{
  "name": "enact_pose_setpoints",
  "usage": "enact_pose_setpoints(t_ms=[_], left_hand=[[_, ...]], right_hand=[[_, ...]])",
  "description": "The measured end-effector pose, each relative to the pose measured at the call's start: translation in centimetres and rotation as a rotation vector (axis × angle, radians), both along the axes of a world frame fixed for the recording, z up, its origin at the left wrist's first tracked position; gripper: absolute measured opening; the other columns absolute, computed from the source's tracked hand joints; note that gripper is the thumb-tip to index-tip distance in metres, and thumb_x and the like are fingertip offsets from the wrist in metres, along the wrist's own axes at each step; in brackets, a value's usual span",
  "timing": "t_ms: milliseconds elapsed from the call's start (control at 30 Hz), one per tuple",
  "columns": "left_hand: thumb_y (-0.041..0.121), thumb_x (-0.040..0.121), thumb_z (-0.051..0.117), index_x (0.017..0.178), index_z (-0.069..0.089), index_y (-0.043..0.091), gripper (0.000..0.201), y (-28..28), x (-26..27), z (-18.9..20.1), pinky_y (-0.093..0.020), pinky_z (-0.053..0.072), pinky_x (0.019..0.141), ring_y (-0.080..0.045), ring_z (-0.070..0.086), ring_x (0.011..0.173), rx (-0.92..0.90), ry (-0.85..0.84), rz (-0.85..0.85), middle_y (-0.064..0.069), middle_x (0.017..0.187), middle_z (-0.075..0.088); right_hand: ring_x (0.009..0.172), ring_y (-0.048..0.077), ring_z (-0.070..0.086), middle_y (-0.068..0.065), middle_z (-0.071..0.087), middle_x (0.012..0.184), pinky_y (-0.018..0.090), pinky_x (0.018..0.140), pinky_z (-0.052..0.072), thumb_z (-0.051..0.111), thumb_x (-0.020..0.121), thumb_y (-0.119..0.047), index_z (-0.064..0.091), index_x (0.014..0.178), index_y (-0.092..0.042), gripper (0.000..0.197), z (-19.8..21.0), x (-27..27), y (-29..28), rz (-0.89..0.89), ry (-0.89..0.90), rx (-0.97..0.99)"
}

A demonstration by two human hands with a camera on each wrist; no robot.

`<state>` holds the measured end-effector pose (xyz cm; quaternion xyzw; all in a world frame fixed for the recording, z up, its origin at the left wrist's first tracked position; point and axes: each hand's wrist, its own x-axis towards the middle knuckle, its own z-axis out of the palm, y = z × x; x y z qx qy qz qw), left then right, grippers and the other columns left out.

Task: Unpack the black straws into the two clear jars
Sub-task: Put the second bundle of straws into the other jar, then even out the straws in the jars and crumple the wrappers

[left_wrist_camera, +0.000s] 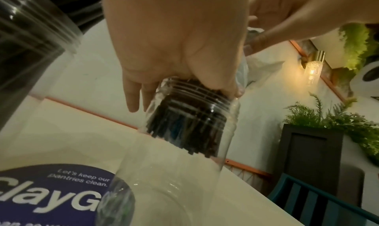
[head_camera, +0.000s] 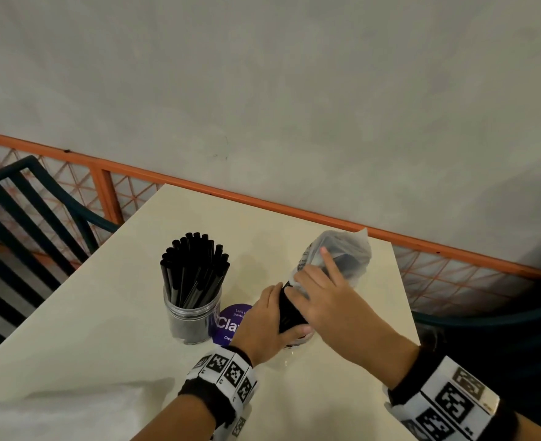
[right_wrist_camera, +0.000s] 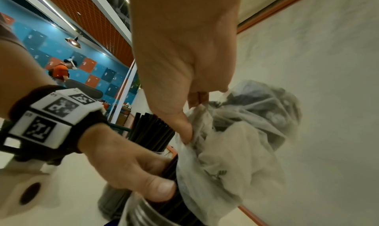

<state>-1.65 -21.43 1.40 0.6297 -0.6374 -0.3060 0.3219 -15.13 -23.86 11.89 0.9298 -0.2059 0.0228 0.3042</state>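
Note:
A clear jar [head_camera: 192,316] packed with black straws [head_camera: 196,268] stands left of centre on the table. My left hand [head_camera: 272,313] grips a second bundle of black straws [head_camera: 289,313]. In the left wrist view its lower ends [left_wrist_camera: 184,127] sit inside the mouth of the second clear jar [left_wrist_camera: 174,172], which the head view mostly hides behind my hands. A thin plastic bag [head_camera: 342,253] covers the bundle's top half. My right hand [head_camera: 313,284] pinches this bag [right_wrist_camera: 235,148] between thumb and fingers, index finger stretched out.
A round purple sticker [head_camera: 231,323] lies on the cream table [head_camera: 103,329] between the jars. An orange railing [head_camera: 262,202] runs along the table's far edge. Dark green chairs [head_camera: 24,202] stand at the left, and another at the right.

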Motion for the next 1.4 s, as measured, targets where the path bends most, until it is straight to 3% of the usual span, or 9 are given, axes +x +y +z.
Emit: enact_pose_setpoints(t_ms=[200,333,533,633,733,867,1000,1233,1400], left_hand=[[0.007,0.077,0.067,0.145,0.015,0.014,0.086,0.7,1.3,1.0,-0.001,0.027,0.095,-0.014,0.03,0.136,0.073,0.236,-0.066,0.006,0.146,0.025],[0.012,0.066,0.08,0.143,0.015,0.021,0.101,1.1,3.0,1.1,-0.02,0.035,0.104,-0.006,0.037,0.132,0.015,0.446,-0.1,0.003,0.146,0.033],[0.013,0.082,0.066,0.116,0.04,0.038,0.05,0.7,4.1,2.6,-0.029,0.039,0.104,-0.001,0.052,0.114,-0.079,0.424,-0.058,0.022,0.128,0.044],[0.017,0.085,0.063,0.103,0.054,0.026,0.022,0.4,4.1,4.1,-0.028,0.051,0.087,-0.004,0.063,0.091,-0.169,0.394,0.018,0.015,0.113,0.061],[0.018,0.084,0.063,0.098,0.058,0.019,0.015,0.3,3.9,5.3,-0.025,0.054,0.083,-0.008,0.067,0.086,-0.25,0.384,0.067,0.001,0.101,0.07],[0.02,0.085,0.063,0.095,0.059,0.018,0.011,0.6,3.6,6.7,-0.019,0.054,0.08,-0.006,0.068,0.092,-0.267,0.428,0.123,-0.001,0.102,0.072],[0.019,0.085,0.063,0.088,0.058,0.02,0.006,1.3,3.0,8.8,-0.013,0.052,0.071,-0.007,0.068,0.089,-0.305,0.462,0.151,0.005,0.099,0.07],[0.025,0.083,0.063,0.083,0.058,0.012,0.015,3.3,2.8,14.8,-0.023,0.048,0.088,-0.005,0.062,0.097,-0.578,0.285,0.167,0.017,0.103,0.065],[0.01,0.081,0.065,0.078,0.049,0.007,0.017,7.0,2.1,17.5,-0.024,0.052,0.073,-0.009,0.067,0.075,-0.556,0.473,0.078,0.012,0.08,0.069]], right_hand=[[0.124,0.023,0.052,-0.001,0.066,0.114,0.054,0.113,0.019,0.064,0.072,-0.025,0.066,0.101,-0.025,0.029,-1.7,0.9,2.3,0.097,0.095,0.024],[0.142,0.032,0.017,0.005,0.036,0.147,0.059,0.112,0.006,0.06,0.073,-0.043,0.041,0.132,-0.033,0.063,-0.9,-0.2,2.5,0.089,-0.018,0.218],[0.141,0.024,0.014,0.004,0.015,0.149,0.041,0.114,0.026,0.059,0.076,-0.054,0.017,0.14,-0.034,0.079,-2.1,-1.4,2.4,-0.109,-0.722,0.495],[0.136,0.017,0.019,0.003,0.018,0.145,0.013,0.113,0.019,0.07,0.073,-0.049,0.019,0.135,-0.03,0.083,-2.5,-1.8,3.2,-0.207,-1.124,0.43],[0.131,0.006,0.023,-0.017,0.02,0.138,0.018,0.1,0.03,0.076,0.054,-0.05,0.017,0.132,-0.042,0.099,-4.4,-2.5,4.3,-0.437,-1.441,0.706],[0.124,0.009,0.042,-0.012,0.035,0.134,0.01,0.087,0.038,0.085,0.059,-0.034,0.023,0.134,-0.04,0.097,-7.0,-2.8,4.7,-0.484,-1.453,0.956],[0.109,0.005,0.046,-0.007,0.043,0.122,-0.004,0.082,0.036,0.08,0.069,-0.013,0.039,0.127,-0.021,0.072,-3.8,-3.0,3.9,-0.444,-1.573,0.756],[0.116,0.003,0.043,-0.001,0.044,0.123,0.005,0.101,0.026,0.069,0.076,-0.034,0.057,0.113,-0.012,0.044,3.7,-5.2,4.2,-0.122,-1.399,0.423],[0.116,-0.006,0.043,-0.012,0.047,0.119,0.008,0.1,0.032,0.055,0.082,-0.028,0.051,0.123,-0.022,0.042,5.1,-6.5,6.5,0.02,-1.154,0.563]])
